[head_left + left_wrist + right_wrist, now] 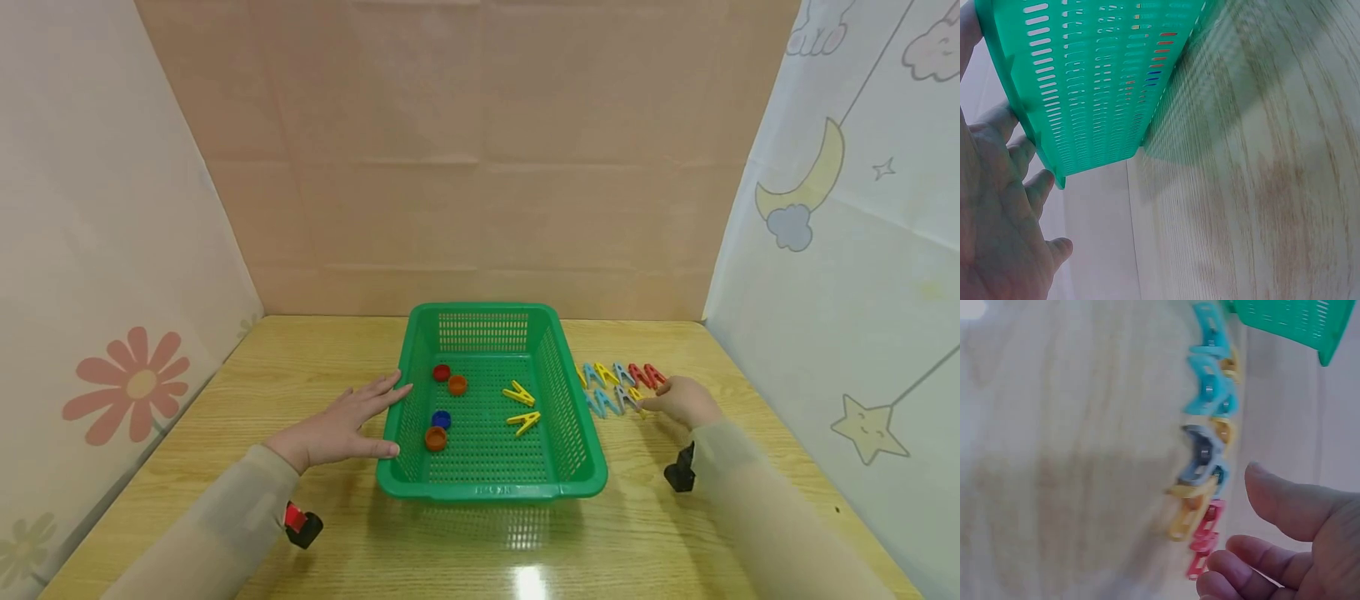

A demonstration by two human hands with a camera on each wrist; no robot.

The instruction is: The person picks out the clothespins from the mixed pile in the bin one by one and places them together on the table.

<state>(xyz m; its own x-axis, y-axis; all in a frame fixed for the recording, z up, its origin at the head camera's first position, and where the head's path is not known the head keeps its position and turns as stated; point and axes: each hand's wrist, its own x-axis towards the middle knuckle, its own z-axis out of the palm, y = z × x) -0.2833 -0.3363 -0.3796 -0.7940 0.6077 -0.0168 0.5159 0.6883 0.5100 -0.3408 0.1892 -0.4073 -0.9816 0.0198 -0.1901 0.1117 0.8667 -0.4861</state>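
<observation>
A green plastic basket [491, 492] stands mid-table. At its left rim my left hand [337, 425] has its fingers spread and fairly straight, fingertips against the rim in the left wrist view. To the right of the basket lie two rows of plastic clothespins in light blue, grey, yellow and red. My right hand [686, 402] is at the right end of these rows, by a yellow clothespin [1192, 509] and the red clothespins [654, 377]. In the right wrist view, its thumb and loosely bent fingers are apart with nothing between them.
Inside the basket, a yellow clothespin [519, 393] lies behind another yellow clothespin [524, 422] on the right. On the left sit a red cap [442, 372], a blue cap [441, 419] and two orange caps. Covered walls [480, 167] bound the wooden table.
</observation>
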